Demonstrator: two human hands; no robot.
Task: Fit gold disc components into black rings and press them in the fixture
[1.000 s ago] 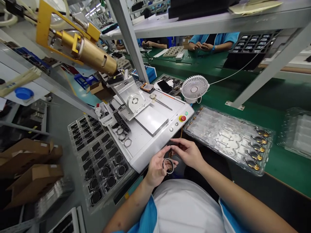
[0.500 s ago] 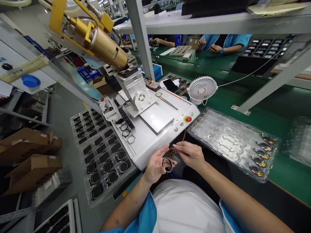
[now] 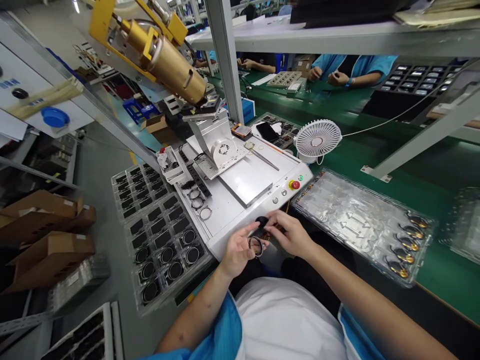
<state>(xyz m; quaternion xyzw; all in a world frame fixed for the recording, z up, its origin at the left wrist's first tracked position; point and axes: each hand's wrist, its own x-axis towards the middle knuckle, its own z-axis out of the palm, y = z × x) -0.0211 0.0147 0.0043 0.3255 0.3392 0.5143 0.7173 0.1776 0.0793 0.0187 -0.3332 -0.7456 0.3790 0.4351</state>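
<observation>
My left hand (image 3: 236, 252) is closed around a thin metal watch-case ring (image 3: 262, 248), which stands on edge between thumb and fingers. Just above the ring is a dark round watch display (image 3: 261, 221), pinched by the fingers of my right hand (image 3: 294, 236). The left fingertips reach up to the display's edge; whether they touch it is hard to tell. A bit of orange-gold flex shows below the display, partly hidden by the fingers. Both hands are in front of the white machine base (image 3: 225, 235).
At right lies a clear plastic tray (image 3: 348, 215) with several displays with gold flex. Trays of black parts (image 3: 165, 250) stand at left. On the machine are loose rings (image 3: 205, 214), tweezers (image 3: 267, 160) and a red stop button (image 3: 295, 185). A white fan (image 3: 317, 141) stands behind.
The dark display has turned so that more of its round face shows above my left fingers. The ring has tilted slightly. The whole view has shifted a little.
</observation>
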